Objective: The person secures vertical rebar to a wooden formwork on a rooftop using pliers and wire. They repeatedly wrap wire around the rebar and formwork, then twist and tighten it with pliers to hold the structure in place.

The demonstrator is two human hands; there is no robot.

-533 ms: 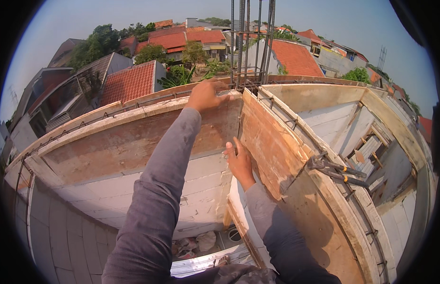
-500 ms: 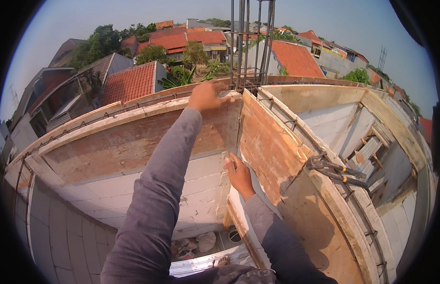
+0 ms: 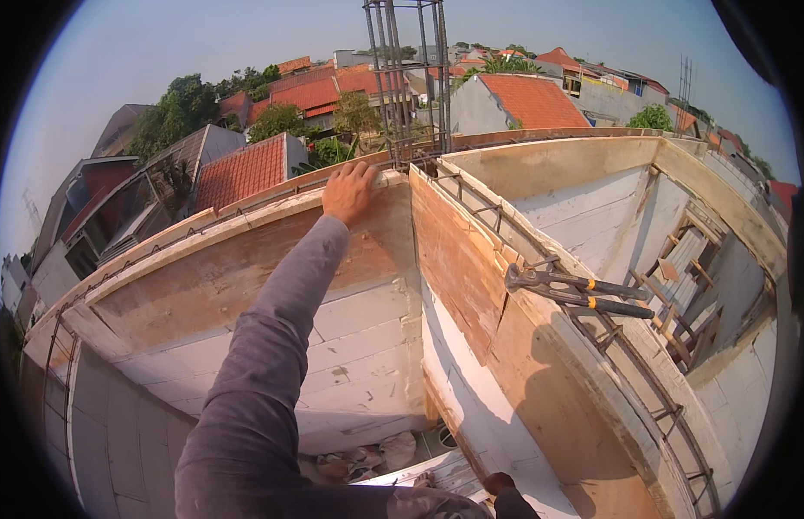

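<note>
brown wooden panel (image 3: 238,268) directly under left hand (image 3: 350,192); long axis sideways, right end just past fingers, left end dipping well away. from my remote seat i see left fingers bent over its top edge, touching; whether clasping, i cannot tell. right hand (image 3: 497,484) far below them, fingers too dark to read. pincers (image 3: 583,301) well right of left fingers, handles pointing right.

The plywood formwork board (image 3: 220,284) left of centre looked rough and matt; the pincers (image 3: 571,280) at right were dull metal, plastic-sleeved.
</note>
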